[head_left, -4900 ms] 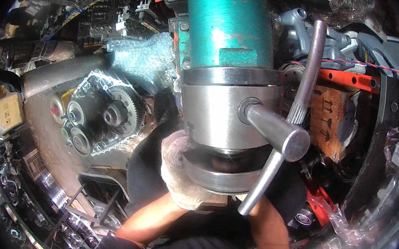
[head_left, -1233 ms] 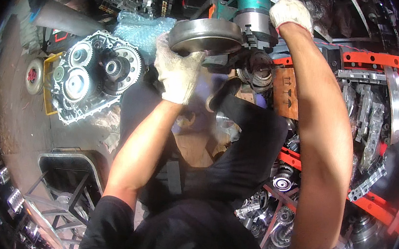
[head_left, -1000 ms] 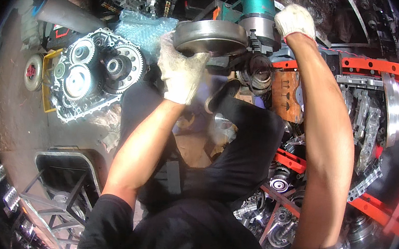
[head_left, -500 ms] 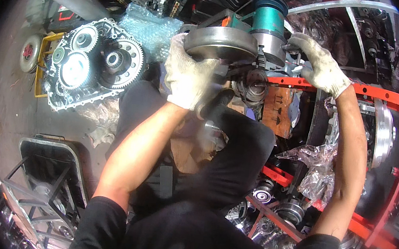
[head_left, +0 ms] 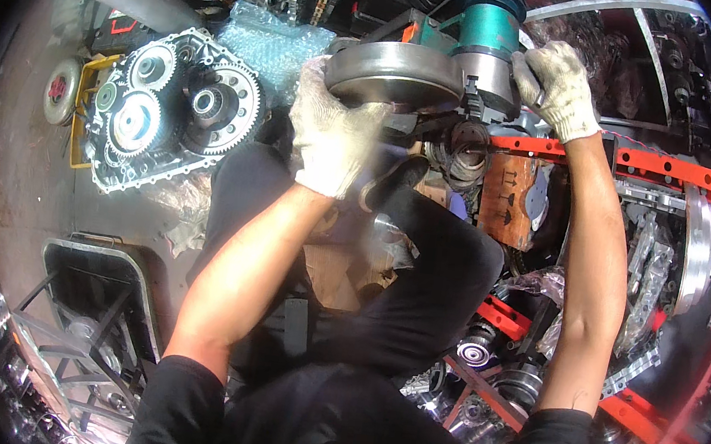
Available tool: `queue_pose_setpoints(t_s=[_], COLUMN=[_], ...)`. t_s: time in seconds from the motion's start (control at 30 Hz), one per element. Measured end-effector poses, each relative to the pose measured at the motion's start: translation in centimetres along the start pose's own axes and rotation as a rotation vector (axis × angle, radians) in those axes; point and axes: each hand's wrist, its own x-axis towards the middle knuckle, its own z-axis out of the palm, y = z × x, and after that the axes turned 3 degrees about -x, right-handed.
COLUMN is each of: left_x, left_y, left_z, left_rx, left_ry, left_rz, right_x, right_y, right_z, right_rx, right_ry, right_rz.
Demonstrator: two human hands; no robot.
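The left hand [head_left: 331, 137], in a pale work glove at 11 o'clock, grips a round steel drum [head_left: 395, 72], with fingers wrapped over its left rim and thumb underneath. The drum sits at 12 o'clock, just left of the silver chuck [head_left: 487, 80] on a green machine [head_left: 490, 30]; whether the two touch cannot be told. The right hand [head_left: 551, 88], also gloved, is between 1 and 2 o'clock, beside the chuck, its fingers half curled. A bit of metal shows near its thumb, but whether it is gripped cannot be told.

Bubble wrap [head_left: 274, 49] lies behind the left hand at 11 o'clock. At 10 o'clock, an open gear housing [head_left: 136, 184] holds several gears, the largest [head_left: 244, 111] on its right side. A yellow crate [head_left: 83, 115] shows past the housing's left edge, its contents mostly hidden.

Between 2 and 3 o'clock stands a wooden block [head_left: 505, 199] with dark markings. A red rack [head_left: 669, 168] spans 2 to 4 o'clock, with plastic-wrapped parts [head_left: 647, 253] and a bright metal disc [head_left: 697, 249] within its rails. More loose metal parts crowd between 4 and 5 o'clock, among them a ringed pulley-like piece [head_left: 473, 353].
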Motion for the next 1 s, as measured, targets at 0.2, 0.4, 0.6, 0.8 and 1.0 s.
queue_pose_setpoints(t_s=[0.2,0.4,0.6,0.8,1.0], left_x=[-0.3,-0.5,-0.3,-0.4,-0.3], left_y=[0.2,0.2,0.0,0.2,-0.2], left_z=[0.2,0.4,0.4,0.3,0.1], left_rx=[-0.037,-0.053,-0.048,0.004,-0.030], left_ry=[-0.020,0.011,0.041,0.034,-0.006], left_rz=[-0.002,0.011,0.021,0.015,0.018], right_x=[0.3,0.4,0.3,0.1,-0.7], right_y=[-0.2,-0.8,-1.0,-1.5,-3.1], right_z=[0.3,0.3,0.4,-0.1,-3.6], right_rx=[0.030,0.073,0.053,0.088,0.038], right_ry=[-0.001,0.082,0.101,0.044,-0.042], right_rz=[0.036,0.089,0.120,0.253,0.282])
